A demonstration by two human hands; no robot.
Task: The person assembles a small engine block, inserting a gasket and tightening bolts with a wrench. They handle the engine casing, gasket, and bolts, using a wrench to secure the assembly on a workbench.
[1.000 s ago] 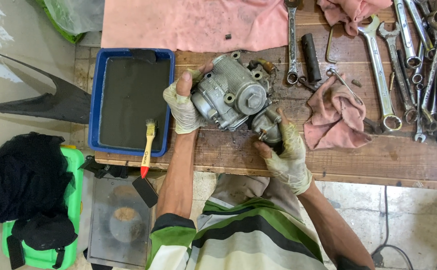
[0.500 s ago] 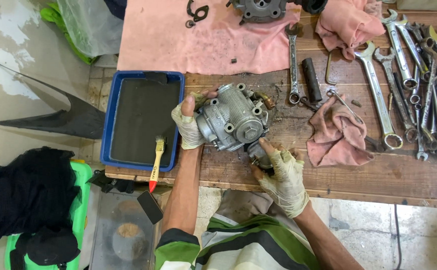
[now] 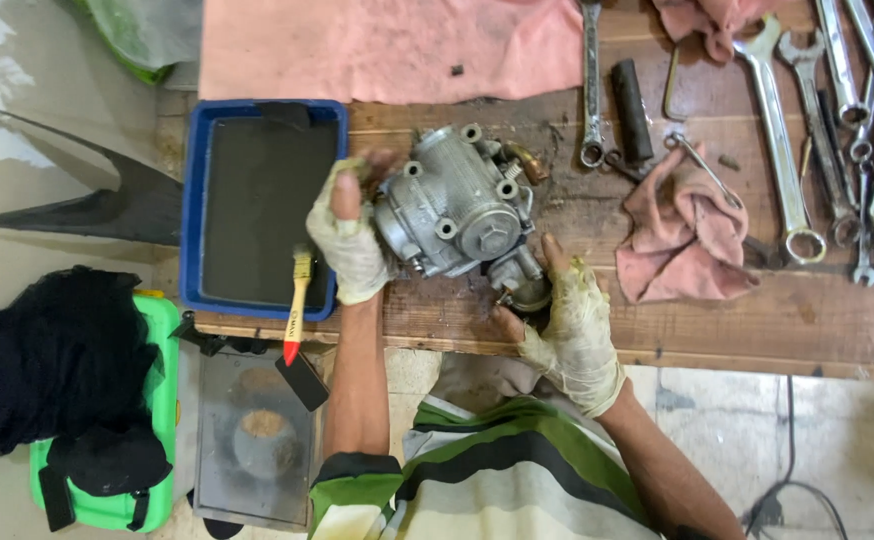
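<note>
wooden workbench (image 3: 717,330) now sits closer in view, yet the grey metal engine part (image 3: 457,205) stays between the tray (image 3: 193,200) and rag (image 3: 685,235), left hand (image 3: 349,240) still clasping its side, right hand (image 3: 572,325) fingers curled on its lower fitting.

A grey metal engine part (image 3: 457,205) sits on the wooden counter (image 3: 717,325). The gloved left hand (image 3: 349,235) presses against its left side, and the gloved right hand (image 3: 572,325) touches its lower right corner. Just left lies a blue tray (image 3: 195,200), a paintbrush (image 3: 297,305) resting on its rim. A pink rag (image 3: 682,235) and wrenches (image 3: 782,130) lie to the right.
</note>
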